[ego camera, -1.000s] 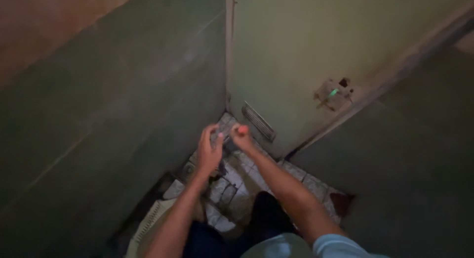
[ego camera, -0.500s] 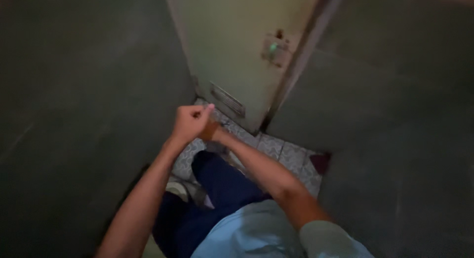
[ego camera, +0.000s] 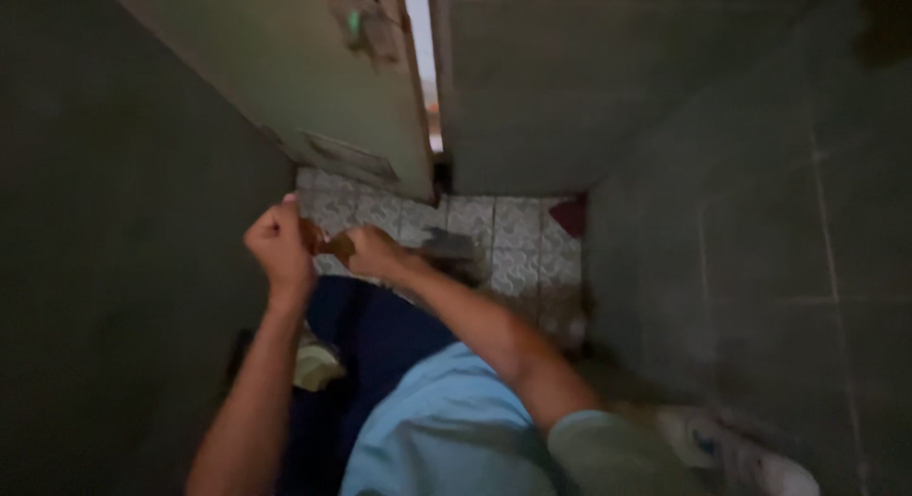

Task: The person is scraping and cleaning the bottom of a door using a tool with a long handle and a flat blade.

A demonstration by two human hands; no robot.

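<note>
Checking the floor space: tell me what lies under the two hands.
Under the left hand and right hand, patterned floor tiles show, with dark blue trousers nearer the body. Between the hands sits something small and brownish, too blurred to identify. The floor directly beneath is covered.

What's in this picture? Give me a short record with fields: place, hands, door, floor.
place: narrow stall with dark green walls
left hand: closed in a fist, raised in front of the body
right hand: closed, close beside the left; a small brownish thing shows between them, too blurred to name
door: pale green, ajar, with a metal latch
floor: patterned light tiles
</note>
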